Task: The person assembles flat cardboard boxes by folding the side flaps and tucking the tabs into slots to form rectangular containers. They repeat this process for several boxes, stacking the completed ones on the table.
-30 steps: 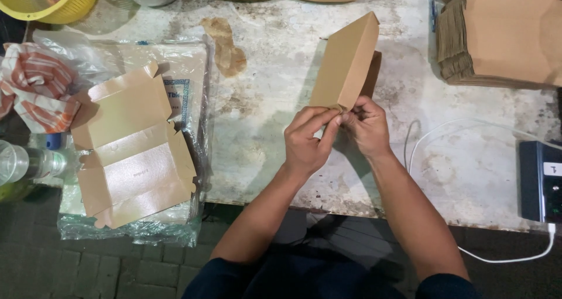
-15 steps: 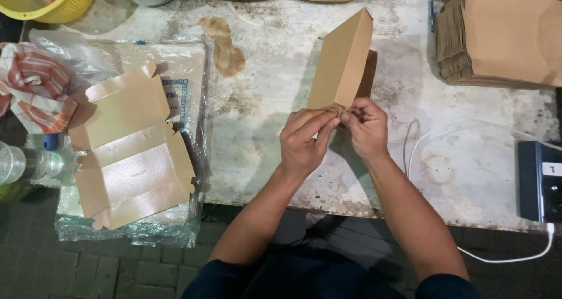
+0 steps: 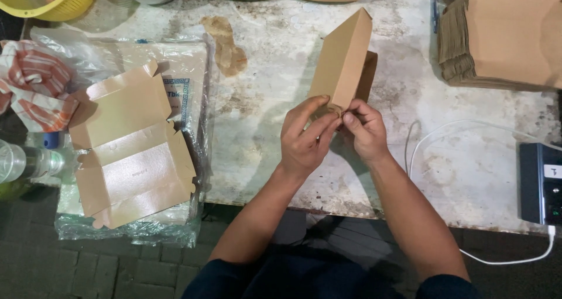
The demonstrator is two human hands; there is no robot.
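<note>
Head view, flat unfolded box [image 3: 132, 149] left, cardboard stack [image 3: 503, 32] right

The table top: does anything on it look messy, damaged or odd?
Yes. The table is stained and worn, with a brown smear near the top. A flat unfolded box lies askew on a plastic-wrapped pack overhanging the edge.

1. The folded brown box [image 3: 342, 59] now stands steeper than a second ago, its top corner tipped more toward the desk's far edge.
2. The left hand [image 3: 304, 141] has slid up, fingers overlapping the box's lower corner.
3. The right hand [image 3: 364, 130] pinches nearer that same corner.
</note>
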